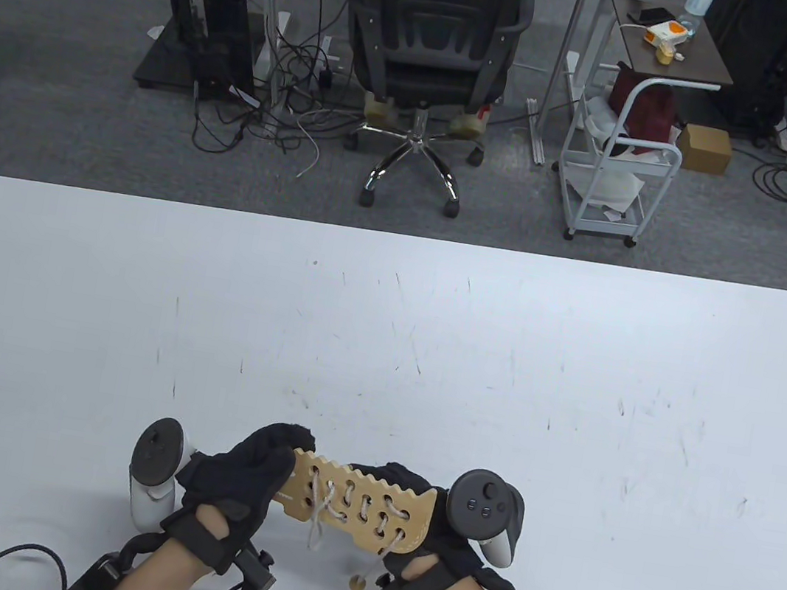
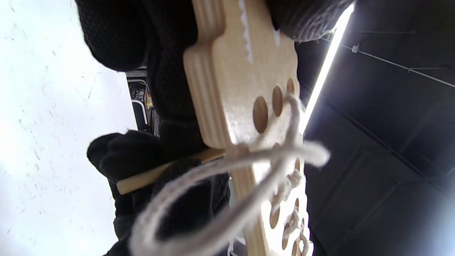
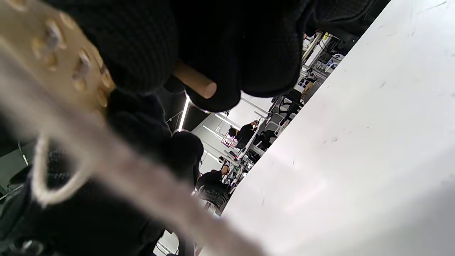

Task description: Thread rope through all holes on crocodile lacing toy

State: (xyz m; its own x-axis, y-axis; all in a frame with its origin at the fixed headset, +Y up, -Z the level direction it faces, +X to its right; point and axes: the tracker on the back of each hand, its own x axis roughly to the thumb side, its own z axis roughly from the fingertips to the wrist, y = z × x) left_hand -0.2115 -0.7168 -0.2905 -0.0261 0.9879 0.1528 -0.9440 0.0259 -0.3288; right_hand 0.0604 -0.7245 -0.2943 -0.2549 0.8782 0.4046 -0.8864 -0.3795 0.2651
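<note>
Crocodile lacing toy [image 1: 359, 510] gripped endwise by left hand [image 1: 237, 479], right hand [image 1: 434, 533] (fingers hidden behind), rope [image 1: 320, 522] partly laced.

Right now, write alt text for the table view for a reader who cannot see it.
Two gloved hands hold a wooden lacing toy above the near edge of a white table, the left hand at one end and the right hand at the other. White rope crisscrosses its holes. An office chair stands behind.

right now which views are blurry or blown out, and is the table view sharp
Table view: sharp, evenly lit, crocodile toy crisp. Left wrist view: rope soft in the foreground, table and a ceiling light strip overexposed. Right wrist view: rope heavily blurred up close, table bright.
</note>
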